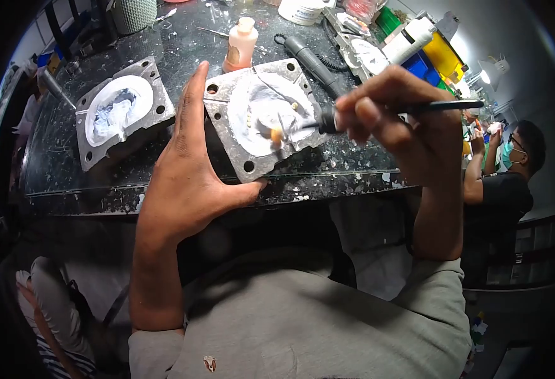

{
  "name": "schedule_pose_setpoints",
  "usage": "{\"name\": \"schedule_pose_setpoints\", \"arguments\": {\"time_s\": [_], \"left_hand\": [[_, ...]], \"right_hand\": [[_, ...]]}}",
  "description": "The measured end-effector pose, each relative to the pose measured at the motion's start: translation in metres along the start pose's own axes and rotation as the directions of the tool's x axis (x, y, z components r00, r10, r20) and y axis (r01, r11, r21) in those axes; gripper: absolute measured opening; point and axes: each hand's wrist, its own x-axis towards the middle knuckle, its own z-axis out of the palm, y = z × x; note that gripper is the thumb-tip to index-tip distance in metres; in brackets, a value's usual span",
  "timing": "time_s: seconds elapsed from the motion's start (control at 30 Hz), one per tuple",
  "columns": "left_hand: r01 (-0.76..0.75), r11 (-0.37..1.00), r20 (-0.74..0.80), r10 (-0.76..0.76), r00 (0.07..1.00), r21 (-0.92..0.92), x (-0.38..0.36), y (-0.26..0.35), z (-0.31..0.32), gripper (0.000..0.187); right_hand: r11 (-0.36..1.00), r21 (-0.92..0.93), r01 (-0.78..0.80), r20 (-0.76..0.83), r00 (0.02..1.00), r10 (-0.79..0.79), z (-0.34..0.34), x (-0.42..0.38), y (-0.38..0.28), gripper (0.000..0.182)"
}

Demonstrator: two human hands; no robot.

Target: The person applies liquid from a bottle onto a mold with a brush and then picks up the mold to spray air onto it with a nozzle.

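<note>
My right hand [394, 120] is closed around a black-handled brush [451, 105], whose blurred, orange-tinged tip is over a metal flask half [230, 136]. White plaster [243, 117] fills this half, with a few small yellowish teeth [294, 106] set in it. Spread along the flask's left side and front corner is my left hand [186, 170], thumb and fingers wide apart, bracing the metal. To the left lies a second flask half [94, 151], also lined with white plaster. Just behind the nearer flask stands a small bottle [241, 47] with orange-pink liquid.
A black handpiece [309, 60] with a coiled cord lies behind the flask. Another flask piece [369, 57], a white bottle [410, 38] and a white tub [301, 11] stand farther back. The bench edge [328, 189] is spattered white. A masked person [508, 164] sits at right.
</note>
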Motion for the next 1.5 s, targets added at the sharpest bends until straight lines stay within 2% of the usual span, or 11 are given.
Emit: {"name": "schedule_pose_setpoints", "arguments": {"time_s": [0.13,0.2,0.37,0.63,0.73,1.07,1.13,1.17,1.3,1.4,1.5], "left_hand": [[0.011,0.966,-0.016,-0.016,1.000,-0.258,0.000,0.001,0.003,0.126],[0.015,0.924,-0.019,-0.024,1.000,-0.382,-0.001,0.000,0.003,0.125],[-0.153,0.883,-0.091,0.126,0.988,-0.445,-0.003,-0.003,0.001,0.120],[-0.326,0.805,-0.195,0.262,0.945,-0.496,-0.002,-0.001,0.004,0.113],[-0.435,0.837,-0.192,0.391,0.900,-0.333,0.000,-0.007,0.002,0.114],[-0.457,0.835,-0.202,0.412,0.888,-0.306,-0.002,-0.004,0.001,0.114],[-0.441,0.833,-0.200,0.395,0.897,-0.333,-0.003,0.000,0.002,0.115],[-0.421,0.832,-0.205,0.369,0.906,-0.363,-0.004,0.002,0.003,0.115],[-0.362,0.834,-0.187,0.311,0.932,-0.416,-0.007,0.006,0.003,0.119],[-0.355,0.855,-0.196,0.300,0.933,-0.379,-0.007,-0.001,0.002,0.120],[-0.348,0.855,-0.183,0.298,0.937,-0.384,-0.007,-0.003,0.002,0.122]], "right_hand": [[1.000,-0.021,-0.023,-0.017,1.000,0.022,-0.003,0.016,0.002,0.015],[0.968,-0.252,0.013,0.068,0.998,0.004,-0.007,0.027,0.000,0.017],[0.996,-0.013,-0.089,0.198,0.976,0.090,-0.016,0.060,0.010,0.021],[0.905,-0.420,-0.066,0.363,0.902,0.235,-0.019,0.092,-0.045,0.038],[0.971,-0.198,-0.131,0.571,0.790,0.223,-0.032,0.112,-0.037,0.041],[0.938,-0.257,-0.232,0.492,0.804,0.334,-0.006,0.125,-0.039,0.041],[0.980,-0.200,0.020,0.565,0.819,0.098,-0.003,0.129,-0.024,0.042],[0.909,-0.264,0.323,0.410,0.891,-0.197,-0.004,0.109,-0.036,0.042],[0.981,-0.128,0.145,0.556,0.830,-0.050,0.005,0.130,-0.029,0.042],[0.861,-0.373,0.347,0.430,0.886,-0.171,0.018,0.127,-0.027,0.037],[0.894,-0.339,0.295,0.404,0.903,-0.145,0.025,0.127,-0.027,0.044]]}}
